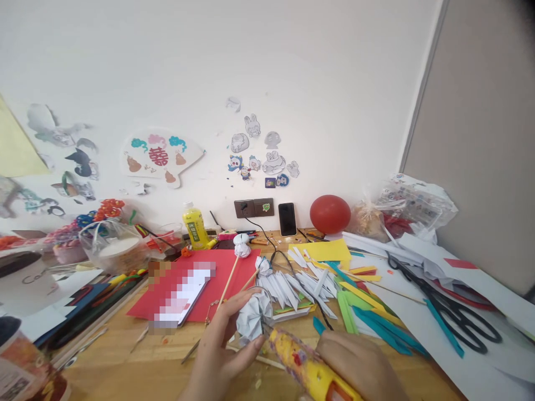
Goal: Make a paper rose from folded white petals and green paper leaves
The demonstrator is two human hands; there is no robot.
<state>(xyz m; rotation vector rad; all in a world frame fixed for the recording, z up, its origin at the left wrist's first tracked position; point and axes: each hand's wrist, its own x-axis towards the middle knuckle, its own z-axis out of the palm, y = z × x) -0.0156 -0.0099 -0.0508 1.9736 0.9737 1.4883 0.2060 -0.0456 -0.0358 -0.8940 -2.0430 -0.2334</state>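
With our right hand (359, 356) we grip a yellow glue gun (309, 367), its tip just beside the folded white paper ball (252, 316) that our left hand (219, 351) pinches above the tabletop (108, 367). Beyond lie white paper strips (284, 287), then a propped smartphone (287, 219) and a red balloon (330, 214).

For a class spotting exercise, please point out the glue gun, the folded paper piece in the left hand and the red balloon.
Glue gun (310, 367), head view: on its yellow body.
Folded paper piece (253, 317), head view: middle of its creased face.
Red balloon (330, 214), head view: middle of its side.
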